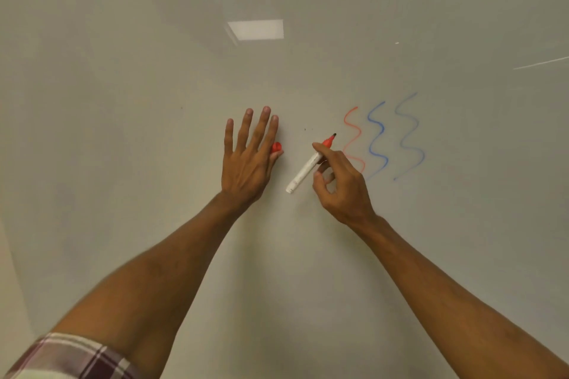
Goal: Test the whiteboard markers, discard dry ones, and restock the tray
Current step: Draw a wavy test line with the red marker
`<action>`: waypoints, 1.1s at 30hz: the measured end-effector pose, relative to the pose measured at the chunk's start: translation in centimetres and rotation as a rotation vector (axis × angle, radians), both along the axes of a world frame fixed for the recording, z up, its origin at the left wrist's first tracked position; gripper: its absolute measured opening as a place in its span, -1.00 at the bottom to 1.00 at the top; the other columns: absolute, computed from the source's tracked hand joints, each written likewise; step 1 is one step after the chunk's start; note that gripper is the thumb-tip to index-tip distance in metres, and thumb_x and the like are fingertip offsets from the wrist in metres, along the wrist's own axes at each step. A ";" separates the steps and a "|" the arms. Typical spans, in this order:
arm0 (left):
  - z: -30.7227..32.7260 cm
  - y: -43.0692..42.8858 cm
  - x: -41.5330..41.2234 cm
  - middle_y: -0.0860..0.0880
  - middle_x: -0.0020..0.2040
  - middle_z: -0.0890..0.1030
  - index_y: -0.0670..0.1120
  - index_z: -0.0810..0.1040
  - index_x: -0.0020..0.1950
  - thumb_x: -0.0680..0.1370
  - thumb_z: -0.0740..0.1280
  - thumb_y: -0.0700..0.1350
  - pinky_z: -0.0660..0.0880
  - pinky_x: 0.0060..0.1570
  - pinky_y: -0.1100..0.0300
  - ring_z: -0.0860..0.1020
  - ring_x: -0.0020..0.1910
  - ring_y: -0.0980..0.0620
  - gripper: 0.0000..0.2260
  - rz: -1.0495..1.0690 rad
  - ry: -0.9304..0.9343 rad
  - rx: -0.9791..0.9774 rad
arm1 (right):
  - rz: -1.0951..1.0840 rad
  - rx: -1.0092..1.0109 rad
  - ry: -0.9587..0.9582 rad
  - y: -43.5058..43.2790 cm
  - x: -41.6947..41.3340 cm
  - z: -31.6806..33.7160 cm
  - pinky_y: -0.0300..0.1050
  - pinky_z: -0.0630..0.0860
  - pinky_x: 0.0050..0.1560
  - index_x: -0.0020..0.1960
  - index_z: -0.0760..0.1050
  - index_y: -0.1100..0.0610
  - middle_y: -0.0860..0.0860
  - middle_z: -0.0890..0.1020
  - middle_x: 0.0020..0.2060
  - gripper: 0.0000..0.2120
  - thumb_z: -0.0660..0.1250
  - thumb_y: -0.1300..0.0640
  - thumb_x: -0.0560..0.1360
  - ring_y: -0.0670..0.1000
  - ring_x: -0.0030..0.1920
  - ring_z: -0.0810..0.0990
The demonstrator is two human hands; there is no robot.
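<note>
My right hand (pixel 341 184) pinches the marker (pixel 304 171) near the whiteboard's (pixel 123 101) middle. My left hand (pixel 246 163), fingers straight, thumb-pinches the red cap (pixel 276 147).

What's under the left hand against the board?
A red cap pokes out by the thumb of the left hand, against the whiteboard. The rest of it, and anything else underneath, is covered.

A single head-worn view is used: the glossy white whiteboard (pixel 129 138) is faced from close by and fills the frame.
</note>
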State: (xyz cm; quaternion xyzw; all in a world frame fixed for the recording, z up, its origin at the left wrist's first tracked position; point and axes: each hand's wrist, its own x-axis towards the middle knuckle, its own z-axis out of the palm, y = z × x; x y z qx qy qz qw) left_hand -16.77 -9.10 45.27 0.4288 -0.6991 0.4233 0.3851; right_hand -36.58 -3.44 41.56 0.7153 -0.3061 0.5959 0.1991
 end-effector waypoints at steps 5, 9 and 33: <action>1.2 -1.1 0.2 -0.09 0.59 0.03 -0.09 0.03 0.59 0.68 -0.16 0.15 -0.07 0.50 -0.18 -0.04 0.57 -0.14 -0.46 -0.052 -0.013 0.013 | -0.081 -0.079 -0.015 -0.3 0.3 1.3 -0.25 0.41 -0.20 0.17 0.43 0.12 -0.06 0.54 -0.19 -0.59 0.42 0.02 0.39 -0.09 -0.25 0.49; 0.5 -1.9 -0.1 -0.09 0.59 0.03 -0.11 0.00 0.59 0.68 -0.19 0.13 -0.06 0.51 -0.17 -0.04 0.57 -0.14 -0.47 -0.095 0.030 0.029 | -0.082 -0.137 -0.124 0.0 0.8 1.8 -0.12 0.41 -0.20 0.09 0.44 0.11 -0.10 0.54 -0.23 -0.66 0.34 -0.08 0.43 -0.10 -0.28 0.51; -0.2 -3.3 -0.2 -0.09 0.59 0.05 -0.12 0.06 0.58 0.69 -0.12 0.10 -0.02 0.51 -0.16 -0.02 0.57 -0.14 -0.49 -0.122 0.033 -0.047 | -0.284 -0.303 -0.146 -3.0 0.5 3.2 -0.09 0.44 -0.32 -0.02 0.56 0.26 0.07 0.59 -0.29 -0.81 0.26 0.16 0.49 0.04 -0.33 0.53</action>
